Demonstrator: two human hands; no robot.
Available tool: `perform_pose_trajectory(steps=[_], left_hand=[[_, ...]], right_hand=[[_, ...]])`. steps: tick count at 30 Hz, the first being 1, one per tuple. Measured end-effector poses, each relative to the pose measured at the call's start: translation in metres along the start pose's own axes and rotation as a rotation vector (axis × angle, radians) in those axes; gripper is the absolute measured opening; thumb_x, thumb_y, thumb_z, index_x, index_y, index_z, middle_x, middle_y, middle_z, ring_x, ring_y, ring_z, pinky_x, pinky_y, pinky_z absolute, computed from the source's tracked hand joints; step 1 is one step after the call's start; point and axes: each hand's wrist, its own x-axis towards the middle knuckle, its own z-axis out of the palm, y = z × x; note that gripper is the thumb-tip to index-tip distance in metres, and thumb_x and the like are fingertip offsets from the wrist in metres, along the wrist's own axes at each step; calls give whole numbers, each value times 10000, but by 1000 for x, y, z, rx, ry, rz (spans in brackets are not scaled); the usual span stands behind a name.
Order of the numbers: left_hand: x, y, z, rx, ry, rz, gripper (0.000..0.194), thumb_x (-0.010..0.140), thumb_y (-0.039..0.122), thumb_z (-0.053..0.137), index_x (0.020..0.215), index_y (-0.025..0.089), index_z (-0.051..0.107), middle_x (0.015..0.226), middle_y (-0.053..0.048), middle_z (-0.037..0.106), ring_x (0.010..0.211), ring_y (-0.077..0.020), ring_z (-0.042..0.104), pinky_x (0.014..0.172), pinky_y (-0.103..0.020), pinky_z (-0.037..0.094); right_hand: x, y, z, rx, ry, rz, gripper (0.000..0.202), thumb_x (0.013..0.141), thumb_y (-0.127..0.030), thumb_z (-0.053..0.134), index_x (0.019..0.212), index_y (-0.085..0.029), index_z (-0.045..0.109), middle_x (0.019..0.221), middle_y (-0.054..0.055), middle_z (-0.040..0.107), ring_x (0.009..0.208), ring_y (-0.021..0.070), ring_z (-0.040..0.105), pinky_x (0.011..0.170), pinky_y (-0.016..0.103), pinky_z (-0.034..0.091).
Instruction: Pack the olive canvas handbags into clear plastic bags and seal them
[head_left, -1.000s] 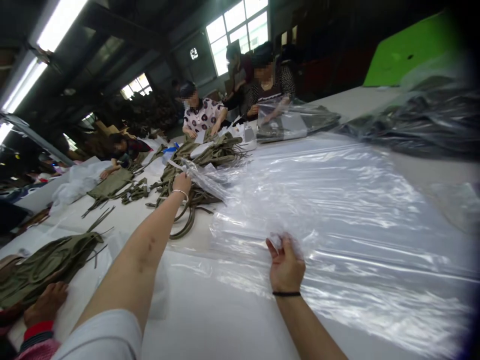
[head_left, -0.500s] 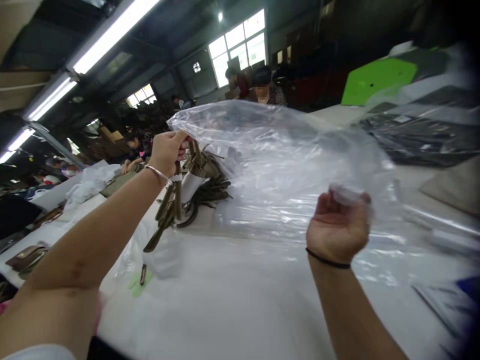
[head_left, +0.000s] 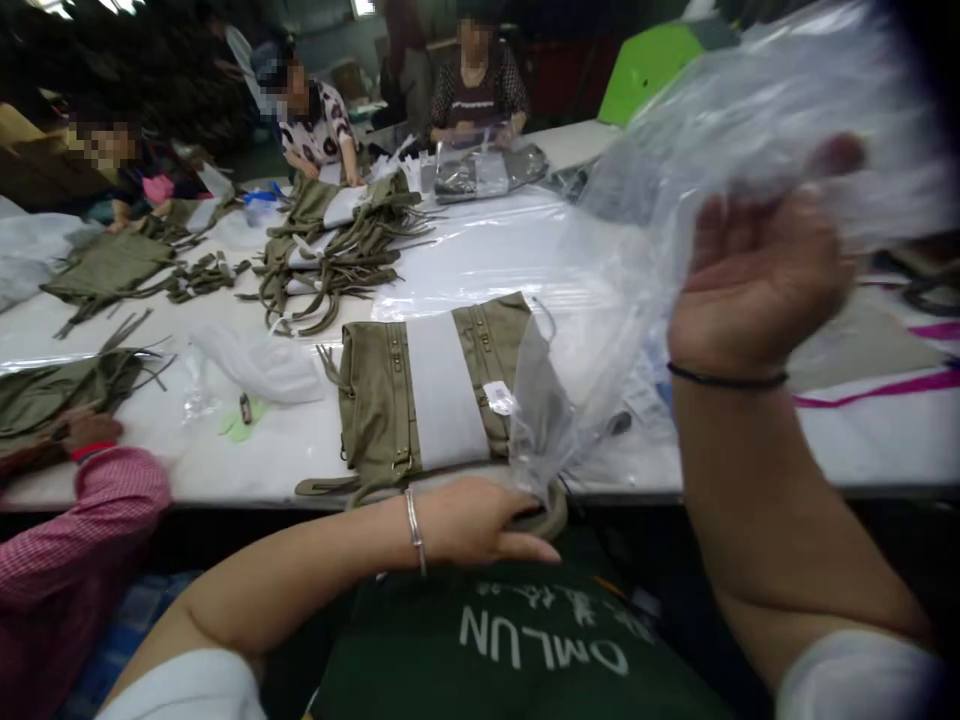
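The green bag [head_left: 375, 395] is lying on the table [head_left: 262, 460], close to the edge, and clear plastic [head_left: 637, 215] is covering its right end. The left hand [head_left: 476, 520] is resting by the strap [head_left: 556, 512], fingers hiding, so I can't tell if it's gripping. The right hand [head_left: 761, 270] is hanging high at the plastic, fingers bent, too blurry to tell if it's pinching. If the bag is snagging, a hard pull could be tearing the plastic.

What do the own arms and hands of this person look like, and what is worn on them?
Both hands are bare. The left hand has a thin silvery bangle at the wrist; the right hand, a narrow dark band. Whitish short sleeves cover the upper arms.
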Motion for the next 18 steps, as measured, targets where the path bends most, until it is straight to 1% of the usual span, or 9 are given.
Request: perform_pose_trajectory(steps=[1, 3, 6, 7, 9, 11, 13, 15, 18], left_hand=[[-4, -4, 3, 33, -27, 62, 496, 882, 576, 604, 1132, 162, 715, 942, -107, 736, 865, -229, 672, 764, -286, 494], [-19, -22, -8, 82, 117, 81, 453, 927, 561, 537, 1119, 195, 724, 992, -105, 741, 912, -224, 676, 840, -296, 498], [-49, -81, -46, 251, 564, -183, 376, 955, 461, 517, 1175, 213, 695, 1173, -116, 707, 1091, -249, 639, 997, -357, 459], [-59, -107, -58, 326, 620, -321, 365, 932, 422, 559, 1197, 205, 682, 1240, -134, 679, 1178, -273, 603, 1045, -389, 432], [-77, -155, -76, 394, 556, -636, 336, 846, 354, 666, 1136, 189, 703, 1223, -162, 684, 1203, -325, 595, 1050, -447, 428], [-90, -185, -85, 348, 510, -776, 308, 804, 355, 701, 1056, 181, 728, 1136, -173, 719, 1139, -355, 634, 1021, -475, 447], [-95, -191, -86, 178, 616, -684, 386, 812, 457, 690, 1089, 191, 725, 1182, -160, 711, 1172, -348, 622, 1056, -466, 428], [-90, -177, -82, -172, 749, -423, 574, 822, 603, 643, 1230, 200, 673, 1327, -140, 643, 1290, -320, 545, 1108, -432, 397], [-71, -146, -70, -838, 701, -68, 768, 808, 711, 603, 1389, 210, 548, 1391, -150, 591, 1309, -307, 530, 1060, -446, 457]], right_hand=[[-6, 5, 2, -94, -82, -79, 344, 914, -205, 462, 1183, -356, 616, 1279, -89, 630, 1260, 128, 573, 1148, 358, 426], [-14, 17, 11, -307, -162, -152, 397, 911, -187, 486, 1285, -306, 549, 1376, -11, 584, 1310, 179, 529, 1156, 438, 413], [-20, 37, 37, -591, -176, -165, 431, 994, -293, 439, 1422, -261, 402, 1539, 40, 418, 1373, 174, 448, 1118, 376, 439], [-22, 45, 48, -624, -217, -120, 425, 1006, -338, 436, 1417, -235, 403, 1516, 62, 443, 1356, 172, 465, 1090, 360, 458], [-25, 59, 71, -611, -376, 54, 439, 989, -464, 483, 1346, -210, 478, 1350, 80, 590, 1257, 176, 556, 993, 351, 518], [-28, 69, 95, -521, -561, 223, 511, 913, -579, 575, 1243, -189, 560, 1111, 65, 690, 1099, 185, 645, 883, 345, 560], [-30, 75, 118, -434, -698, 287, 544, 861, -622, 626, 1190, -189, 595, 999, 48, 708, 998, 173, 671, 850, 332, 564], [-31, 82, 141, -387, -757, 268, 526, 869, -608, 629, 1206, -206, 587, 1023, 42, 708, 979, 160, 668, 876, 332, 557], [-28, 98, 171, -409, -831, 262, 580, 869, -514, 680, 1346, -241, 495, 1156, 54, 688, 961, 173, 672, 881, 370, 565]])
